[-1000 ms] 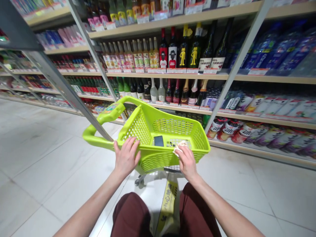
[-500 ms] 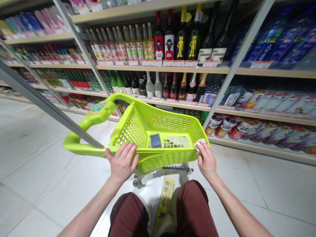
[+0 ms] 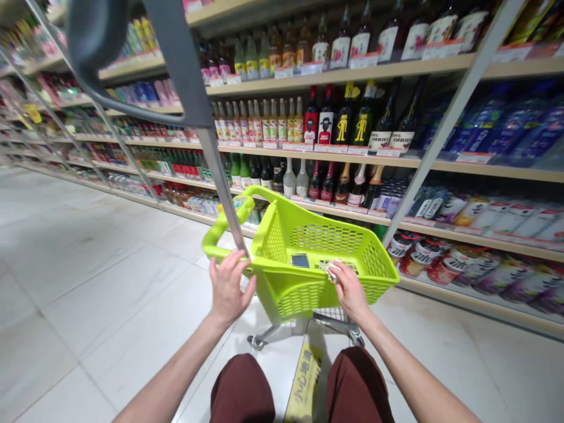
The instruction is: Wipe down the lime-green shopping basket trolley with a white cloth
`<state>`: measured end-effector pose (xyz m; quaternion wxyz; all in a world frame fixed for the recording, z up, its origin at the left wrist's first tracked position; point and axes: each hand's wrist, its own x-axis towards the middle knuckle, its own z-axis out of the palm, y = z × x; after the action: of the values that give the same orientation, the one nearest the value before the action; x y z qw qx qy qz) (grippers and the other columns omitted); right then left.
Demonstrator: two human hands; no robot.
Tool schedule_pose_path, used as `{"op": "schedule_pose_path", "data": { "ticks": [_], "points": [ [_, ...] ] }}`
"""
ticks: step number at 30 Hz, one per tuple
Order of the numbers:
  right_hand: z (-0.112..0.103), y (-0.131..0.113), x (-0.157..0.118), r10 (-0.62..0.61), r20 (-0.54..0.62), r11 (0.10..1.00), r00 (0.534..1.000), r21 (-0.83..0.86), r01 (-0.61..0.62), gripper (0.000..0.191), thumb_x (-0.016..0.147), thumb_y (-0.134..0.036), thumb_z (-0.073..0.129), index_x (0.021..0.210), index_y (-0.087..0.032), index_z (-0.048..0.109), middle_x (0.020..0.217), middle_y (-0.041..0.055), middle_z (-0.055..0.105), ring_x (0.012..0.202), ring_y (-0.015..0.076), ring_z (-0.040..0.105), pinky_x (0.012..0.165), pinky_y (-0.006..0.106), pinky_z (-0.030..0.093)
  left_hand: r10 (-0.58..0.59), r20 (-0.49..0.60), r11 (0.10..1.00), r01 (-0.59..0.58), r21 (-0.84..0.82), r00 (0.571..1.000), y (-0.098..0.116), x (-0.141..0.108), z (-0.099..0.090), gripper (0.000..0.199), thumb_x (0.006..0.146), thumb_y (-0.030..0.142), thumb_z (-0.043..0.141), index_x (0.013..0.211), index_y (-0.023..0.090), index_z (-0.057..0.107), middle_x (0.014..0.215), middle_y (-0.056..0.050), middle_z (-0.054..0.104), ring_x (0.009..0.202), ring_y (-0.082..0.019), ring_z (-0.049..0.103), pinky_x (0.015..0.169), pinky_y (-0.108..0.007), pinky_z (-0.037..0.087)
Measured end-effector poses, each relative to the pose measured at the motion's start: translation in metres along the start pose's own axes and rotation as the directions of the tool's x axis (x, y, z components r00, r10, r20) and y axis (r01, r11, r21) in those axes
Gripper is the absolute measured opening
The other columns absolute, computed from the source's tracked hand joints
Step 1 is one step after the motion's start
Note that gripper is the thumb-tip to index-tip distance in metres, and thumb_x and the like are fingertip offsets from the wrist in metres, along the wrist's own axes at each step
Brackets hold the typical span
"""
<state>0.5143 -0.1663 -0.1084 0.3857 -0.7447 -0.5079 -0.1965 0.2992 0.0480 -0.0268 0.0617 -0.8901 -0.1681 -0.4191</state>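
The right hand (image 3: 350, 291) pinches a crumpled white tissue (image 3: 332, 271) between closed fingers, just inside the near rim of a lime-green plastic shopping trolley basket (image 3: 304, 299). A dark phone (image 3: 299, 261) lies flat on the basket floor just left of the tissue, closer to the right hand than the left. The left hand (image 3: 228, 288) rests at the basket's left corner, fingers spread and lightly curled. Shelves of wine bottles (image 3: 343, 126) stand beyond the far side; tiled floor (image 3: 110, 276) opens left.

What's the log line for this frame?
left hand: on lime-green shopping cart rim | right hand: holds crumpled white tissue | in cart: dark flat item | beside: bottle shelves
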Motion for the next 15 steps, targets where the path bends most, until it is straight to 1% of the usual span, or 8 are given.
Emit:
{"op": "schedule_pose_path", "data": {
  "ticks": [1, 2, 4, 5, 6, 8, 12, 15],
  "points": [
    [0.0, 0.002, -0.001, 0.014, -0.019, 1.0, 1.0, 0.001, -0.014, 0.043, 0.073, -0.003, 0.037, 0.109, -0.019, 0.054, 0.115, 0.0095, 0.053, 0.113, 0.0212, 0.045, 0.094, 0.045, 0.039, -0.054, -0.016, 0.998, 0.054, 0.036, 0.998, -0.014, 0.004, -0.006, 0.04, 0.077, 0.033, 0.048, 0.114, 0.016, 0.046, 0.122, -0.015, 0.049, 0.119, -0.026, 0.038, 0.102, -0.05, 0.016],
    [0.0, 0.002, -0.002, 0.034, -0.037, 0.999, 0.999, 0.0, -0.034, 0.041, 0.074, -0.005, 0.037, 0.108, -0.019, 0.054, 0.115, 0.0092, 0.054, 0.112, 0.0212, 0.046, 0.094, 0.044, 0.04, -0.06, 0.022, 0.996, 0.059, 0.064, 0.998, -0.026, 0.009, -0.011, 0.042, 0.077, 0.036, 0.048, 0.114, 0.016, 0.046, 0.122, -0.015, 0.049, 0.119, -0.027, 0.038, 0.102, -0.052, 0.016],
    [0.004, -0.005, -0.001, 0.075, -0.064, 0.997, 0.995, -0.001, -0.075, 0.039, 0.075, -0.006, 0.037, 0.107, -0.02, 0.056, 0.113, 0.0093, 0.055, 0.11, 0.0213, 0.048, 0.092, 0.044, 0.042, -0.011, 0.17, 0.996, -0.005, 0.091, 0.985, -0.044, 0.02, -0.019, 0.039, 0.077, 0.041, 0.048, 0.109, 0.019, 0.05, 0.115, -0.012, 0.054, 0.113, -0.028, 0.042, 0.1, -0.054, 0.016],
    [0.007, -0.012, 0.002, 0.087, -0.071, 0.996, 0.994, 0.004, -0.087, 0.038, 0.076, -0.007, 0.037, 0.106, -0.019, 0.056, 0.113, 0.0096, 0.055, 0.11, 0.0214, 0.048, 0.092, 0.044, 0.042, 0.015, 0.239, 0.995, -0.039, 0.096, 0.971, -0.048, 0.025, -0.022, 0.036, 0.077, 0.043, 0.048, 0.105, 0.021, 0.053, 0.109, -0.01, 0.058, 0.109, -0.028, 0.045, 0.1, -0.055, 0.016],
    [0.012, -0.022, 0.005, 0.09, -0.076, 0.996, 0.993, 0.015, -0.09, 0.038, 0.076, -0.007, 0.037, 0.107, -0.019, 0.056, 0.114, 0.01, 0.055, 0.11, 0.0214, 0.048, 0.092, 0.044, 0.042, 0.025, 0.281, 0.993, -0.056, 0.103, 0.96, -0.05, 0.028, -0.025, 0.033, 0.077, 0.044, 0.048, 0.101, 0.022, 0.055, 0.103, -0.009, 0.06, 0.105, -0.028, 0.047, 0.099, -0.056, 0.016],
    [0.026, -0.048, 0.016, 0.066, -0.081, 0.997, 0.995, 0.056, -0.062, 0.04, 0.076, -0.006, 0.037, 0.109, -0.018, 0.055, 0.115, 0.0107, 0.054, 0.112, 0.021, 0.047, 0.094, 0.043, 0.041, -0.003, 0.287, 0.991, -0.036, 0.132, 0.958, -0.048, 0.031, -0.029, 0.03, 0.076, 0.044, 0.049, 0.096, 0.022, 0.057, 0.096, -0.008, 0.061, 0.099, -0.027, 0.049, 0.098, -0.057, 0.015],
    [0.058, -0.109, 0.042, -0.03, -0.087, 0.99, 0.996, 0.138, 0.042, 0.046, 0.075, -0.003, 0.036, 0.115, -0.017, 0.051, 0.119, 0.0119, 0.05, 0.117, 0.021, 0.041, 0.098, 0.042, 0.037, -0.045, 0.237, 0.989, 0.01, 0.145, 0.971, -0.035, 0.023, -0.039, 0.028, 0.076, 0.041, 0.051, 0.095, 0.023, 0.057, 0.096, -0.008, 0.061, 0.098, -0.027, 0.05, 0.099, -0.059, 0.011],
    [0.072, -0.137, 0.053, -0.067, -0.11, 0.984, 0.992, 0.16, 0.084, 0.049, 0.072, 0.0, 0.036, 0.117, -0.017, 0.049, 0.12, 0.013, 0.049, 0.118, 0.0221, 0.039, 0.099, 0.044, 0.035, -0.06, 0.22, 0.989, 0.028, 0.143, 0.974, -0.032, 0.016, -0.049, 0.026, 0.076, 0.04, 0.052, 0.094, 0.023, 0.057, 0.095, -0.007, 0.061, 0.098, -0.026, 0.049, 0.099, -0.059, 0.01]
  ]
}}
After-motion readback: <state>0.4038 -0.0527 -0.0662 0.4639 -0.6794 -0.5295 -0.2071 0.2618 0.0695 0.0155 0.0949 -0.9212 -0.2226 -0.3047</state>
